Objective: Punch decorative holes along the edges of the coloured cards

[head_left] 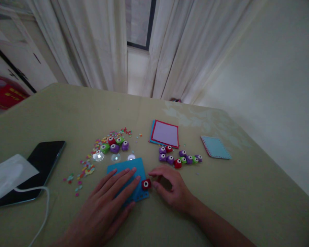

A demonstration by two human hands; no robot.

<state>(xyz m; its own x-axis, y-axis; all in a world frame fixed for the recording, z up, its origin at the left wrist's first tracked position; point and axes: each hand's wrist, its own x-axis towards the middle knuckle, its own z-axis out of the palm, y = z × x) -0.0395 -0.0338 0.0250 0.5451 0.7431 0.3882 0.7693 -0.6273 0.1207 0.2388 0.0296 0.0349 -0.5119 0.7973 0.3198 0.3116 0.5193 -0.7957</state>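
My left hand [113,197] lies flat with its fingers stretched over a blue square sheet [141,168], which has small holes along its near edge. At the sheet's right edge sits a small red one-eyed piece [146,184]. Just right of that piece, my right hand [172,185] is curved, its thumb and index finger apart with nothing seen between them. I cannot tell whether a fingertip touches the red piece. Beyond the sheet are several clear discs [115,157] and a group of red, green and purple eye pieces [114,148].
More eye pieces [189,159] lie behind my right hand. Stacked square sheets [166,133] are farther back, and a light blue stitched square [216,147] lies right. Colourful confetti bits [87,168] spread at left, near a black phone [46,157] and a white cable [46,206].
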